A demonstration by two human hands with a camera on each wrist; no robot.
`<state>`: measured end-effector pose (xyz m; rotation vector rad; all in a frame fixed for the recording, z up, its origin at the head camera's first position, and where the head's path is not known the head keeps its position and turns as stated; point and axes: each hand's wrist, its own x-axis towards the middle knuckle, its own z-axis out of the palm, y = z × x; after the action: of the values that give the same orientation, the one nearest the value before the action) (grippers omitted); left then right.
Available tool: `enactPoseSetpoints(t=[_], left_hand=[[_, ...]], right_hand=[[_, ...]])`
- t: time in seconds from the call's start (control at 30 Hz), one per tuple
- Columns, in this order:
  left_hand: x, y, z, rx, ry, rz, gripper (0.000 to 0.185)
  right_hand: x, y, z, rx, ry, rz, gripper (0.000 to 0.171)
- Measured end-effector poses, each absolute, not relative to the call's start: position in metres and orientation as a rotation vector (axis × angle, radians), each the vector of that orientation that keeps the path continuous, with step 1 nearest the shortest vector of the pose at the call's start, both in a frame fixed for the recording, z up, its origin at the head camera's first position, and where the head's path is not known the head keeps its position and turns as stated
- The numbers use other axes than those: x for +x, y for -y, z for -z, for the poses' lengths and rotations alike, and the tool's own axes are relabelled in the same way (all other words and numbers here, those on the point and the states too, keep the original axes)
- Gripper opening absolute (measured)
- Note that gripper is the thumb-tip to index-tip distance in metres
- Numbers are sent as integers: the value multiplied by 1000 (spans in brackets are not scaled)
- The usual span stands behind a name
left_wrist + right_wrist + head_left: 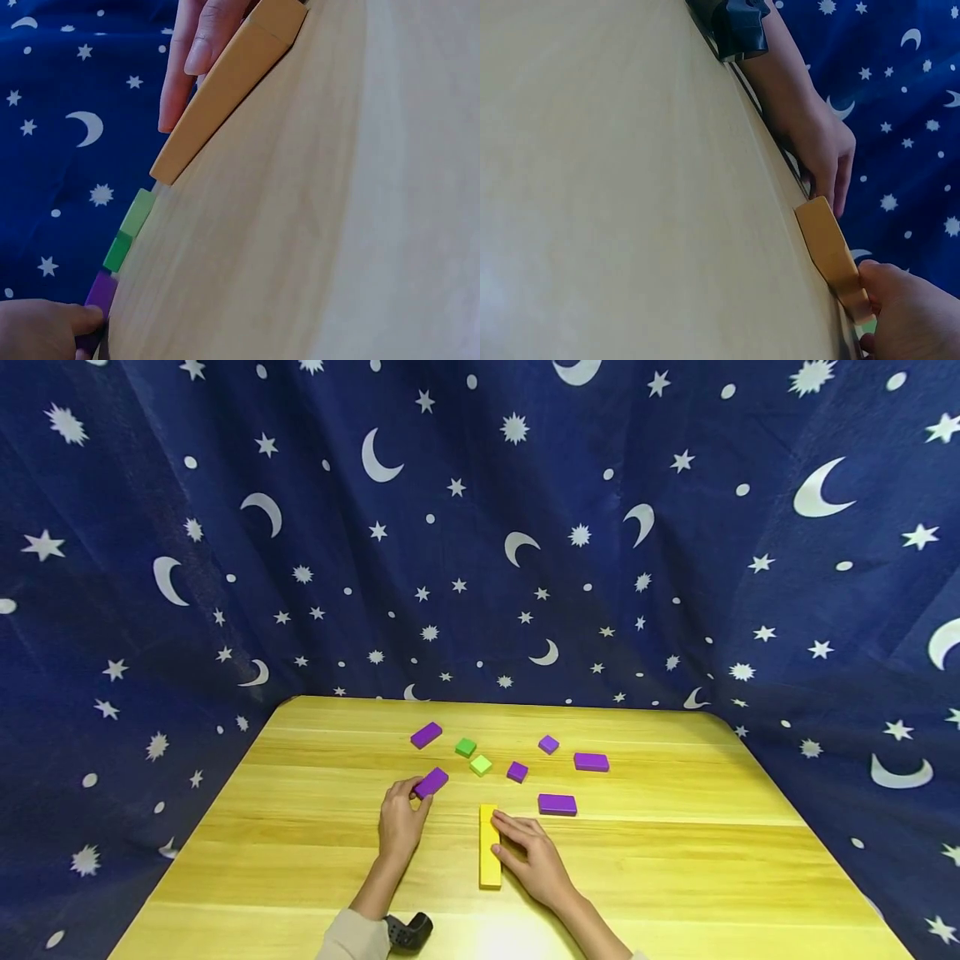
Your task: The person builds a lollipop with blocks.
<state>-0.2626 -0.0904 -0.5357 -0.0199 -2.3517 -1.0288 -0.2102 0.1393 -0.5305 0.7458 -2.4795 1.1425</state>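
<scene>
My left hand (400, 820) pinches a purple rectangular block (431, 783) between thumb and fingers, left of the middle of the table. In the left wrist view the thumb lies against that purple block (102, 291). A long yellow bar-shaped block (490, 847) lies lengthwise in front of me. Against its right side rest the fingertips and thumb of my right hand (536, 864), the fingers fairly straight. Seen from the right wrist, the thumb touches the side of the yellow block (829, 251), and its far end is partly hidden by the hand.
Beyond the hands lie a green block (466, 747), a light green block (481, 765) and two small purple blocks (517, 772). More purple rectangular blocks (557, 804) lie to the right and far left. A starry blue curtain (480, 527) surrounds the wooden table (675, 860).
</scene>
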Motion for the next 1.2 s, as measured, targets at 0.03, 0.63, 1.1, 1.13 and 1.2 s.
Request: enactPoseSetpoints(t=[0.03, 0.63, 1.1, 1.13, 1.2], left_hand=[[-263, 90, 536, -55, 2357, 1037, 33], [-272, 65, 538, -595, 2466, 1155, 36], [-274, 69, 538, -604, 2498, 1197, 36], [-274, 69, 538, -607, 2499, 1192, 36], [-275, 68, 537, -611, 2502, 1191, 36]], right_hand=[[-210, -139, 531, 747, 2479, -1146, 40], [-209, -141, 532, 813, 2429, -1169, 40], [-210, -140, 531, 834, 2405, -1172, 39], [-210, -140, 530, 834, 2407, -1175, 39], [-210, -140, 530, 830, 2409, -1177, 39]])
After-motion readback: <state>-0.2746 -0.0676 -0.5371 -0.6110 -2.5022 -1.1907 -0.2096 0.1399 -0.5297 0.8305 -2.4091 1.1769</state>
